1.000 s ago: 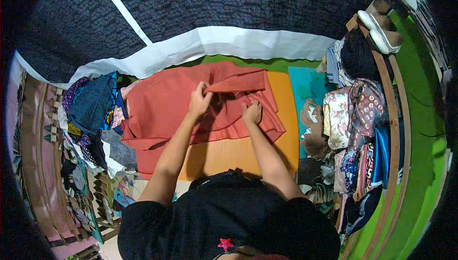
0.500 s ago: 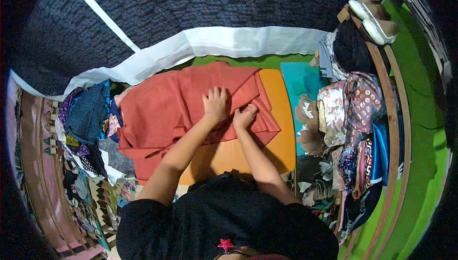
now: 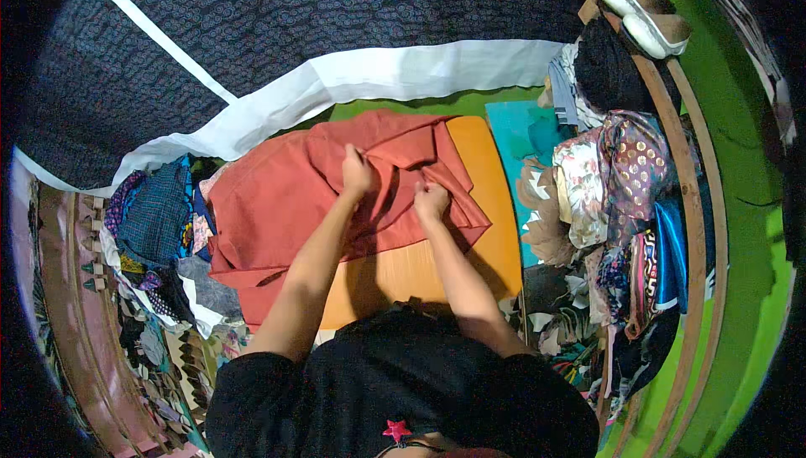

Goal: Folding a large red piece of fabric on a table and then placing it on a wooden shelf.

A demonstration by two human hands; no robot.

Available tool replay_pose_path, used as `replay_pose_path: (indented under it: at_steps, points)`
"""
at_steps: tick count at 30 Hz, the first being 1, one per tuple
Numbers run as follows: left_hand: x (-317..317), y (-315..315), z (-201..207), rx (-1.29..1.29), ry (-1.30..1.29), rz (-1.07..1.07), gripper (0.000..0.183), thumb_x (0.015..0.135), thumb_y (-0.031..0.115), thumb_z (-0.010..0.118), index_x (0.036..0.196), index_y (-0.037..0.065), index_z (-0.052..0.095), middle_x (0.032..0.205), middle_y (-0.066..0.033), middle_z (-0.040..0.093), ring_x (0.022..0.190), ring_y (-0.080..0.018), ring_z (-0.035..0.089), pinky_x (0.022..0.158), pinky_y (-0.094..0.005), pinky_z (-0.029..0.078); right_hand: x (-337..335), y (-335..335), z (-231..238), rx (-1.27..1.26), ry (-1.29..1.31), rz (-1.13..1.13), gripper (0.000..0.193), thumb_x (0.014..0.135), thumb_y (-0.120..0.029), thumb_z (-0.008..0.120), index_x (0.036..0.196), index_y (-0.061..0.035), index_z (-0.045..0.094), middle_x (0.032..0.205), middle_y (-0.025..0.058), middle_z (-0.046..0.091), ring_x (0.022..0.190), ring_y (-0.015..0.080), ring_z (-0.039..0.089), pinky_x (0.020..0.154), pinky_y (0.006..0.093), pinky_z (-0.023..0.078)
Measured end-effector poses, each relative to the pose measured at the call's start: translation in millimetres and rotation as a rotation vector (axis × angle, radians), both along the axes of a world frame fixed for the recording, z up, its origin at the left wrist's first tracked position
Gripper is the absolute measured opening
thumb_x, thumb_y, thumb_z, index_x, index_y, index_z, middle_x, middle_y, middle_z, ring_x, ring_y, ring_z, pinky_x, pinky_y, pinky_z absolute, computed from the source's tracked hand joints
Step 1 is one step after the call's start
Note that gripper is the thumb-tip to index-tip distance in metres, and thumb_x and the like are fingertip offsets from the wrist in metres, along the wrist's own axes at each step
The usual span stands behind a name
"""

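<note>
Near the middle of the red cloth (image 3: 277,189), the left hand (image 3: 357,174) was closed, with its fingers pinching a fold. Just beside it, a bit nearer to the person, the right hand (image 3: 431,202) was closed too, with its thumb and fingers holding another bit of the same cloth. Between and around the two hands the cloth went up and down in soft wrinkles. It lay across an orange table top (image 3: 497,198), covering most of it, but the right end and part of the near side showed bare. Both arms reached up from a black shirt (image 3: 395,387) that had a small red star (image 3: 397,432) below. Left of the red cloth was a heap of clothes, with a dark blue checked cloth (image 3: 153,214) on it. Right of the table were a teal sheet (image 3: 504,130), a flowery cloth (image 3: 581,172), a brown cloth with gold spots (image 3: 635,156) and a shiny blue cloth (image 3: 669,244). Past the table hung a dark cloth with swirls (image 3: 336,5) and a white bottom edge (image 3: 386,72).
</note>
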State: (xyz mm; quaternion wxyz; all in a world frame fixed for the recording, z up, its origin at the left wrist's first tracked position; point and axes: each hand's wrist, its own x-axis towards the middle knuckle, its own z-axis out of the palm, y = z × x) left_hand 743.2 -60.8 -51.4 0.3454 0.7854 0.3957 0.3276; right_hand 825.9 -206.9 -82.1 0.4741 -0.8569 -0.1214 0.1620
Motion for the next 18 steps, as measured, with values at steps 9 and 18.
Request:
replay_pose_path:
  at_steps: [9,18]
  points:
    - [-35,-17,74,0.086,0.153,-0.300,0.044,0.058,0.018,0.059,0.099,0.008,0.045,0.073,-0.0212,0.055,0.071,-0.0385,0.055,0.062,-0.0431,0.043,31,-75,20,0.374,0.392,-0.155,0.020,0.079,-0.011,0.060,0.089,0.0066,0.056,0.088,0.0125,0.058,0.066,0.0166,0.057,0.058,0.0316,0.054]
    - [-19,-70,33,0.808,0.726,-0.153,0.043,0.066,0.017,0.058,0.106,0.011,0.046,0.099,-0.0111,0.049,0.091,-0.0272,0.047,0.083,-0.0462,0.035,14,-104,38,-0.319,-0.238,-0.056,0.040,0.067,-0.019,0.069,0.098,-0.0005,0.051,0.099,0.0205,0.050,0.091,0.0370,0.050,0.077,0.0446,0.042]
